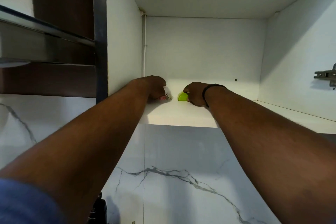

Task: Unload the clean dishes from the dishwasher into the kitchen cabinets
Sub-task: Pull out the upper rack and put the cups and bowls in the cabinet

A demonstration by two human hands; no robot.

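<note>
Both arms reach up into an open white wall cabinet. My left hand (156, 86) grips a white cup with a floral pattern (167, 95), which sits on the cabinet shelf (181, 114) near the left wall. My right hand (195, 93) holds a lime-green cup (182, 96) on the same shelf, just right of the floral one. The two cups stand a little apart. Most of each cup is hidden by the fingers around it. A dark band circles my right wrist.
The cabinet has a white back wall (203, 49) and side walls, with a metal door hinge (325, 75) on the right. A dark range hood (47, 42) juts out to the left. Marble-patterned wall tile (172, 174) lies below the shelf.
</note>
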